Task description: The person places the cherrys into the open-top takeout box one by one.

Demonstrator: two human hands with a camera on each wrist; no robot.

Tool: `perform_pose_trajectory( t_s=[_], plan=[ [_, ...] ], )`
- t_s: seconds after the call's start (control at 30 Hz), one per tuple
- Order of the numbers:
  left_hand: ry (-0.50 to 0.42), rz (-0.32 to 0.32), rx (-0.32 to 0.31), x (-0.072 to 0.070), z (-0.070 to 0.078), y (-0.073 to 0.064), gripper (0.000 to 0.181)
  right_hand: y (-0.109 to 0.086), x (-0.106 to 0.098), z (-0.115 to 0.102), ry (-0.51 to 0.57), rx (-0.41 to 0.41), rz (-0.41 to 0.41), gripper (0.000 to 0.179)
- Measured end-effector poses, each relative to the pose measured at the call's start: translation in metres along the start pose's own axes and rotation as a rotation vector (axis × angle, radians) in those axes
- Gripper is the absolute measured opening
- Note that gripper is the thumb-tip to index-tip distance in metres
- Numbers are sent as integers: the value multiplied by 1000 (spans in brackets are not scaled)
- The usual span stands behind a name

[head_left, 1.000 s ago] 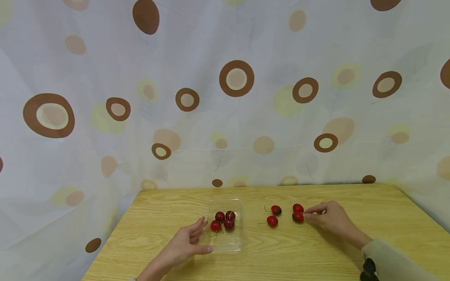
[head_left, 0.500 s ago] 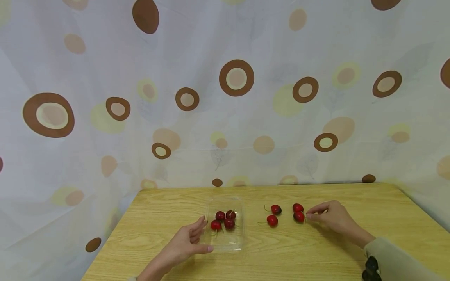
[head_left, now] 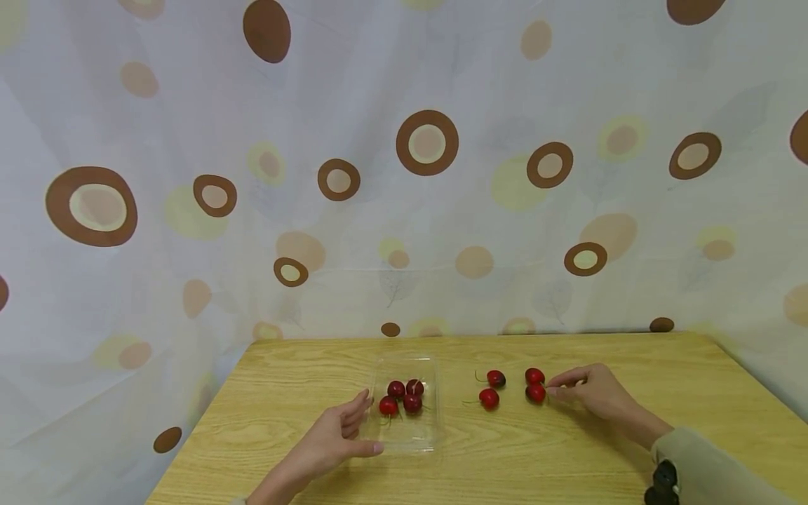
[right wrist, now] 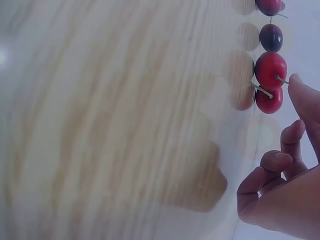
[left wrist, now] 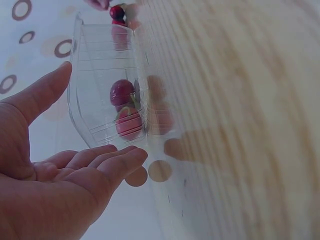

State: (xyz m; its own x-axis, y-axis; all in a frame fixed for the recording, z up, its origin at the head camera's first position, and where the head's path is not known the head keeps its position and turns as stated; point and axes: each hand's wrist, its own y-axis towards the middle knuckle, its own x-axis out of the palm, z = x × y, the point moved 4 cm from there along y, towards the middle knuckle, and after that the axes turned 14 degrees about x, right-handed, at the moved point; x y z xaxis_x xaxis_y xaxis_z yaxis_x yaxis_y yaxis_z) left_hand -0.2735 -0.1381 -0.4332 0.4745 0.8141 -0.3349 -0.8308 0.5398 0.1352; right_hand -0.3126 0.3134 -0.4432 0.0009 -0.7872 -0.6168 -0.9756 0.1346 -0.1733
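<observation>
A clear plastic container [head_left: 410,439] on the wooden table holds several dark red cherries [head_left: 412,402]. My left hand [head_left: 328,435] is at its left side, thumb and fingers spread around the near-left corner; in the left wrist view the fingers [left wrist: 125,160] are extended by the container's wall [left wrist: 100,55]. Whether they touch it is hard to tell. My right hand [head_left: 596,393] pinches at the stem of a bright red cherry [head_left: 535,393], which lies on the table. Another cherry [head_left: 534,376] sits just behind it. The right wrist view shows that stem [right wrist: 283,80] reaching a fingertip.
Two more cherries with stems lie between the container and my right hand, one farther back [head_left: 496,379] and one nearer [head_left: 489,399]. A patterned curtain [head_left: 473,210] hangs behind the table's [head_left: 505,463] far edge.
The cherry at my right fingertips has turned a little, its dark side now facing left. My right hand has shifted only slightly. The left hand and container have stayed put.
</observation>
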Motion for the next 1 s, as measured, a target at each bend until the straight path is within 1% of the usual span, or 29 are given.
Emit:
perform_pose_trajectory(
  t_s=[0.2,0.5,0.8,1.0],
  plan=[
    [4,5,-9,0,-1,0,99,-2,2,0,35,23,-31,31],
    [13,2,-17,0,-2,-1,99,-3,8,-4,100,46,-102,34],
    [8,4,-12,0,-5,0,99,-9,15,-24,129,21,-156,41],
    [15,6,3,0,-3,0,99,-13,23,-40,136,-6,-187,43]
  ],
)
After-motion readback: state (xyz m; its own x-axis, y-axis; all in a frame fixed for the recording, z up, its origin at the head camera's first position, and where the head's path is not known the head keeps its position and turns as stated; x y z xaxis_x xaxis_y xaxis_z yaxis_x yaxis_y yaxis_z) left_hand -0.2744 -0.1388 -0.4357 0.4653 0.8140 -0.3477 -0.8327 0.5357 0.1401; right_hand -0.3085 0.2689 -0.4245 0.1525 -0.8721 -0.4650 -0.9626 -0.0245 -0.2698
